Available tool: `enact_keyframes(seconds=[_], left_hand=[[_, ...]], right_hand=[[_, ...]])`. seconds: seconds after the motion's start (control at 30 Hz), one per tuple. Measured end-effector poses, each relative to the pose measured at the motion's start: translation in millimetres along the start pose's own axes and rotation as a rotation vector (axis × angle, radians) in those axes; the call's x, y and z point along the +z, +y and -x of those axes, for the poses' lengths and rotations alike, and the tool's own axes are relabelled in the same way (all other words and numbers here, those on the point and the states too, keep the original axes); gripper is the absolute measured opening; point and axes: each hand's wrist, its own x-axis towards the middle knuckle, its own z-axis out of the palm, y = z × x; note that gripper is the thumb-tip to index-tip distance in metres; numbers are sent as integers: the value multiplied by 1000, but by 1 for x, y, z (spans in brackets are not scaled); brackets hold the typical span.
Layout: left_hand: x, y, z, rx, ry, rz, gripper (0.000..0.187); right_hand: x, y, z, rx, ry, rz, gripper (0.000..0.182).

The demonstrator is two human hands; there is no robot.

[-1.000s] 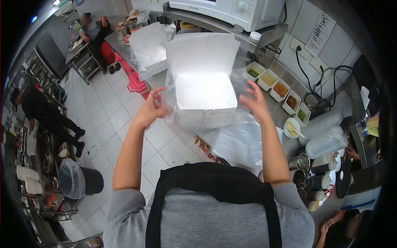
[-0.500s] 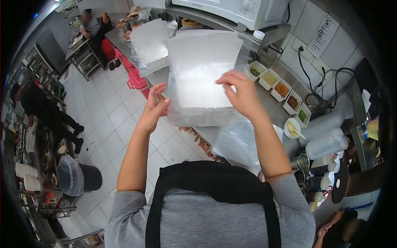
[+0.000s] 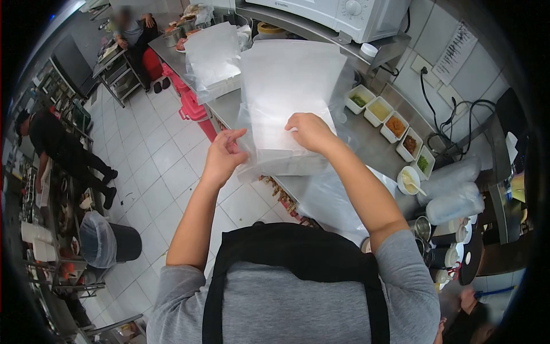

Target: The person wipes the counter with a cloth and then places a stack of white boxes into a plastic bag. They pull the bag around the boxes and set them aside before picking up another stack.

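Observation:
A tall stack of smooth white sheets [image 3: 295, 71], partly wrapped in a clear plastic bag [image 3: 249, 123], sits on the steel counter before me. My right hand [image 3: 312, 133] is over the near part of the stack, fingers bent together with their tips at the top sheet. Whether anything is pinched in them is hidden. At the bag's left edge is my left hand [image 3: 224, 153], open, thumb and fingers apart, close to the plastic or lightly touching it. A second bagged white stack [image 3: 212, 54] lies farther back on the left.
Small white tubs of chopped food [image 3: 395, 126] line the counter's right side. Beside them are a bowl with a spoon [image 3: 408, 180] and plastic-wrapped rolls [image 3: 455, 200]. A microwave [image 3: 321, 14] is on the shelf behind. Other people stand or sit around the kitchen.
My right hand has moved left and slightly down over the stack, its fingers more curled. My left hand has shifted slightly right and down, near the bag's edge.

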Motion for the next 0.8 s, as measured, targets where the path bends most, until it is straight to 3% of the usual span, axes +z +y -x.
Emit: enact_keyframes(seconds=[0.17, 0.27, 0.33, 0.4, 0.47, 0.5, 0.57, 0.6, 0.67, 0.7, 0.77, 0.8], left_hand=[[-3, 5, 3, -24, -127, -14, 55], [-21, 1, 11, -130, -325, 74, 56], [-24, -11, 19, -86, -206, 138, 54], [-14, -20, 33, -13, -32, 190, 49], [11, -22, 46, 94, 185, 207, 42], [13, -40, 46, 70, 113, 126, 41], [13, -75, 40, 33, -33, -35, 38], [9, -78, 39, -11, -49, 119, 38], [-2, -79, 37, -96, -83, 423, 36], [-7, -79, 37, -147, -83, 327, 35], [-12, -82, 36, -239, -80, 140, 32], [-13, -87, 34, -173, -26, 36, 30]], right_hand=[[3, 11, -18, -8, -385, 109, 19], [-9, 27, 4, -231, -132, 42, 24], [-29, 19, 43, -150, 363, -164, 38], [-34, 26, 79, 42, 790, -338, 63], [-1, 64, 111, 209, 734, -664, 76], [16, 76, 124, 300, 700, -828, 83], [30, 76, 145, 388, 438, -992, 87], [30, 77, 149, 423, 305, -1067, 89], [15, 82, 153, 446, 283, -1014, 84], [6, 81, 154, 456, 273, -987, 82], [-15, 76, 142, 419, 329, -330, 71], [-31, 67, 132, 392, 352, 1, 66]])
